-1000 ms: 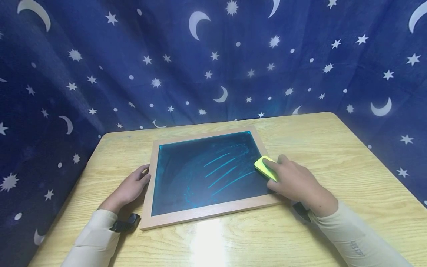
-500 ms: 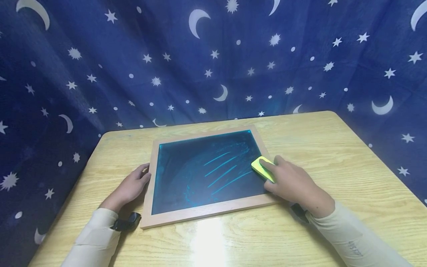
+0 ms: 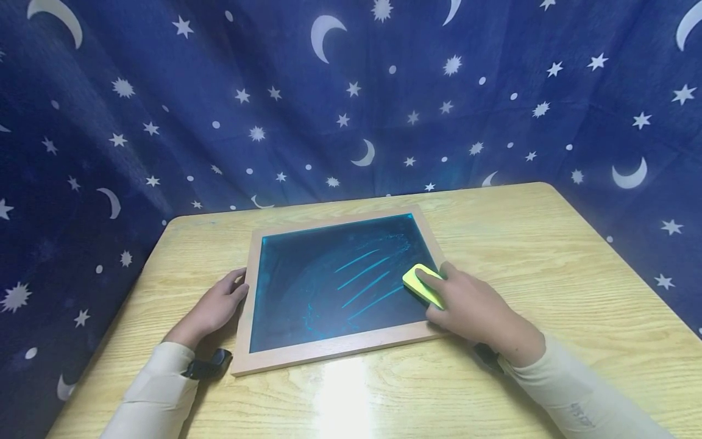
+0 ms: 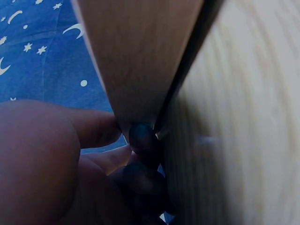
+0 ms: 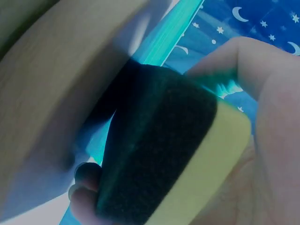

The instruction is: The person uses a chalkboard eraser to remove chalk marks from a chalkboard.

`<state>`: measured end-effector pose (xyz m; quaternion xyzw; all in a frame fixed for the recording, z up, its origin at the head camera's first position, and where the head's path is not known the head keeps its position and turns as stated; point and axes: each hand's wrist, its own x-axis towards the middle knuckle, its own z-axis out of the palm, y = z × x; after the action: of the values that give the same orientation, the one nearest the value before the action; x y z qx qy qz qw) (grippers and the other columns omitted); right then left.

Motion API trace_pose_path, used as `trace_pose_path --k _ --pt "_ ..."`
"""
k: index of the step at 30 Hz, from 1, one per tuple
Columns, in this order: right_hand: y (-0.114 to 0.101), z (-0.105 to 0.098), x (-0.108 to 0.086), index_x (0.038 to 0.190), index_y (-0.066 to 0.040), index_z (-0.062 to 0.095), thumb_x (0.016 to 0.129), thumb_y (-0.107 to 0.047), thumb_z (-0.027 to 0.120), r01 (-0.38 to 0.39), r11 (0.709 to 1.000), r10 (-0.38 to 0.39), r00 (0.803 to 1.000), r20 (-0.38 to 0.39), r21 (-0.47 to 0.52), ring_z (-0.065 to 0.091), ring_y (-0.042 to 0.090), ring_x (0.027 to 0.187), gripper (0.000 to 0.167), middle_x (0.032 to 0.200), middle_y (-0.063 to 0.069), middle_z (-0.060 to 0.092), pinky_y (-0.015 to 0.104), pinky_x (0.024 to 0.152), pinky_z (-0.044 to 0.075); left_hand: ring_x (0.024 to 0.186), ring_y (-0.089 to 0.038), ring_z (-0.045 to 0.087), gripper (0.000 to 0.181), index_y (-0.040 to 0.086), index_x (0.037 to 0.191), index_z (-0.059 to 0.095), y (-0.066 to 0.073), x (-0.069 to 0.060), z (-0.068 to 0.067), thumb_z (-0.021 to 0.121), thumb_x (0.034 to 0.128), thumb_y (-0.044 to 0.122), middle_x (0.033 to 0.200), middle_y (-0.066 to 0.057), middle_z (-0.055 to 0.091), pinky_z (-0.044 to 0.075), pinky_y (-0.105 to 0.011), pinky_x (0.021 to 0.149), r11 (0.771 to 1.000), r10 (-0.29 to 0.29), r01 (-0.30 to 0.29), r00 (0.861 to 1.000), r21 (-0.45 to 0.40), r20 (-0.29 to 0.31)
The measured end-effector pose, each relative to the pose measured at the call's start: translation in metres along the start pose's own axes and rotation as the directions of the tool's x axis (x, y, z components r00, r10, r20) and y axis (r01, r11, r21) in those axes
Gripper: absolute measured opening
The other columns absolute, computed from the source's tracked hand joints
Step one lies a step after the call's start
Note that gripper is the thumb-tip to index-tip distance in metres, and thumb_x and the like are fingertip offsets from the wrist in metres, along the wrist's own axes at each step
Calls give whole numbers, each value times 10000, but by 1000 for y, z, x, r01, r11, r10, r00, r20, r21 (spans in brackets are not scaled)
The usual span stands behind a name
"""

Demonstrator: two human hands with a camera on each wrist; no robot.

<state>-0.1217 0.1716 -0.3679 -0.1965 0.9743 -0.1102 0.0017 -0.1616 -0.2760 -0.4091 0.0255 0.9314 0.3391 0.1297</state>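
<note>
A small chalkboard (image 3: 296, 286) in a light wooden frame (image 3: 351, 350) lies on the table, with several blue chalk strokes (image 3: 366, 286) and faint smears on its dark surface. My right hand (image 3: 473, 305) grips a chalkboard eraser (image 3: 423, 285) with a yellow back, set on the right part of the board. In the right wrist view, the eraser's dark felt (image 5: 164, 140) shows between thumb and fingers. My left hand (image 3: 215, 308) holds the frame's left edge; in the left wrist view, thumb and curled fingertips (image 4: 143, 140) touch the frame's side (image 4: 140, 51).
The pale wooden table (image 3: 510, 231) extends around the board on all sides. Behind it hangs a dark blue curtain (image 3: 307, 110) with moons and stars. Dark straps sit at both wrists, and light reflects off the table's front.
My right hand has slid the eraser left and slightly down across the board. The lowest chalk stroke now shows shorter at its right end. My left hand stays in place.
</note>
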Motion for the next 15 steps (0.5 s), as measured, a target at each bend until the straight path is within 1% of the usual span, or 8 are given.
trace_pose_path --k 3,9,15 --pt "-3 1 -1 1458 -154 538 788 -230 645 12 1000 -12 1000 12 13 394 130 619 683 908 58 486 246 511 323 1411 -530 359 570 -46 1564 192 0 0 0 296 1104 274 1536 -350 338 316 -642 1154 1000 2 -2 1000 -1 -2" --pt "-11 3 -4 1456 -177 543 775 -234 656 47 999 -47 998 28 0 365 117 613 692 841 19 434 224 494 311 1406 -532 365 569 -45 1564 192 0 0 1 293 1103 274 1531 -352 344 320 -644 1151 1000 -3 3 1000 -4 -2" --pt "-17 5 -7 1442 -170 558 786 -252 666 89 996 -89 996 19 -15 361 103 608 670 855 6 434 211 493 313 1408 -529 365 568 -41 1565 193 0 -1 1 292 1103 274 1530 -349 349 316 -643 1152 1000 -5 5 1000 -6 -4"
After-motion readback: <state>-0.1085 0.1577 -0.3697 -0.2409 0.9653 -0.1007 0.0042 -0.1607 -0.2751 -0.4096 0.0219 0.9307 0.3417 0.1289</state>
